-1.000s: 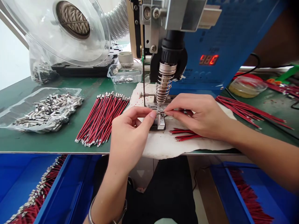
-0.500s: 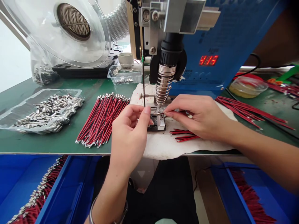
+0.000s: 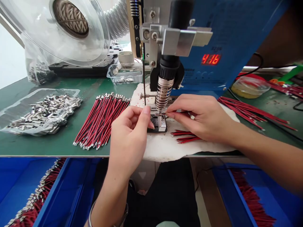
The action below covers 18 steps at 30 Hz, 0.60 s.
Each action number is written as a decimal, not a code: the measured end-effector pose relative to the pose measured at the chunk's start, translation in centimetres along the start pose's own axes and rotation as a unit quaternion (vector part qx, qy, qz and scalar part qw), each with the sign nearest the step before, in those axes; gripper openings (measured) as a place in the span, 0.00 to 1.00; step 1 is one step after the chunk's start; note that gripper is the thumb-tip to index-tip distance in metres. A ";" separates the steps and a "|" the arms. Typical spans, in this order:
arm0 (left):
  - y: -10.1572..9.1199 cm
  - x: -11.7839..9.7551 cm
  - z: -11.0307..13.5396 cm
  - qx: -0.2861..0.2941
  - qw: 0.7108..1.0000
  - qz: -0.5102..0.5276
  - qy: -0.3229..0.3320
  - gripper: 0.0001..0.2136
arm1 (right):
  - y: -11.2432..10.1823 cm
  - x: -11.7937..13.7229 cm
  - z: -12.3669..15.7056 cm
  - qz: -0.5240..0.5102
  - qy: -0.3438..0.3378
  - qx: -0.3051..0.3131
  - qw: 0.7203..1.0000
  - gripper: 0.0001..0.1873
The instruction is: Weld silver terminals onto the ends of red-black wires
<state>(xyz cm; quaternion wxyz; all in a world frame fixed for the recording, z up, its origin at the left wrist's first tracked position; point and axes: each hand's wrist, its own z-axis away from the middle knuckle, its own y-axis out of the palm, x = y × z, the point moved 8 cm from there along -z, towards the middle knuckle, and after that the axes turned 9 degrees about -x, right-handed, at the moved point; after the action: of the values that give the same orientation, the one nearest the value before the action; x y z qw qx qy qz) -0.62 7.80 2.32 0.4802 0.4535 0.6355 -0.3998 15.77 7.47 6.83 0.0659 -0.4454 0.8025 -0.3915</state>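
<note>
My right hand (image 3: 201, 116) is closed in a pinch at the right of a small metal jig (image 3: 162, 124), on a thin wire (image 3: 186, 111) mostly hidden by the fingers. My left hand (image 3: 130, 135) is closed too, thumb against index finger, at the jig's left side; what it pinches is hidden. Between the fingertips, the spring-wrapped soldering head (image 3: 163, 91) reaches down to the jig with its tip. A thin solder feed tube (image 3: 144, 82) runs down beside it. Short red-and-black wires (image 3: 186, 137) lie under my right hand on a white cloth (image 3: 163, 148).
Left of my hands lies a bundle of red-black wires with metal ends (image 3: 101, 121), then a clear tray of metal connectors (image 3: 47, 112). A blue machine (image 3: 201, 75) with a red display stands behind. More wires (image 3: 248, 112) lie right. Blue bins (image 3: 49, 195) sit below the table edge.
The soldering head and its bracket have come down toward the jig. Both hands keep nearly the same place and pinch; the whole view has shifted slightly.
</note>
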 end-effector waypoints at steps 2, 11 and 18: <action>0.0 0.0 0.0 -0.001 1.000 -0.003 -0.002 0.14 | 0.0 0.0 0.0 -0.002 0.003 -0.003 1.000 0.07; -0.2 0.1 0.1 -0.002 1.000 -0.009 -0.004 0.16 | -0.2 -0.1 0.0 -0.010 0.018 -0.006 1.000 0.08; -0.2 0.0 0.0 -0.002 1.000 -0.016 -0.001 0.16 | -0.5 -0.1 -0.1 -0.019 0.029 -0.011 0.999 0.06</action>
<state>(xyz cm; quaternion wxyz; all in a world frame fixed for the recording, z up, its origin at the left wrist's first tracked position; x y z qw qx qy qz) -0.81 7.71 2.28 0.4753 0.4416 0.6430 -0.4070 16.09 7.47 7.20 0.0306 -0.4499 0.7995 -0.3967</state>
